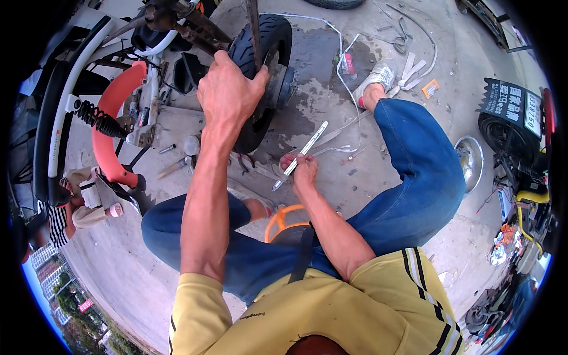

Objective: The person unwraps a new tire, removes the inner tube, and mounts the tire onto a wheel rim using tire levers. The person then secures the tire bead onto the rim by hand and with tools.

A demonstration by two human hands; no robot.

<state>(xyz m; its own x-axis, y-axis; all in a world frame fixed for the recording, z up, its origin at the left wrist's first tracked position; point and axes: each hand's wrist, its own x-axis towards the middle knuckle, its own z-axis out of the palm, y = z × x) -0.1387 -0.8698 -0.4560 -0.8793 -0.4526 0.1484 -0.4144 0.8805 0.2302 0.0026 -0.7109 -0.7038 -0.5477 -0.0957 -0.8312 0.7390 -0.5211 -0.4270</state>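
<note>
A black scooter wheel with a treaded tire point(279, 34) stands upright in front of me, next to a rusty metal bar point(253, 32). My left hand point(228, 92) is closed over the tire's near left part, its thumb on the sidewall side and the other fingers mostly hidden. Lower and to the right, my right hand point(305, 170) is closed around a slim, pale metal bar point(310, 141) with a narrow tip. That bar slants from upper right to lower left, apart from the wheel. Below it sits an orange ring-shaped frame point(284, 220), between my legs.
Red scooter bodywork point(121, 118) and a black coil spring point(97, 118) are at left. Pliers point(242, 161) and other hand tools lie by the wheel. Pale straps point(408, 74) spread at upper right. A metal bowl point(469, 163) stands beyond my right knee. Another person point(89, 192) is at far left.
</note>
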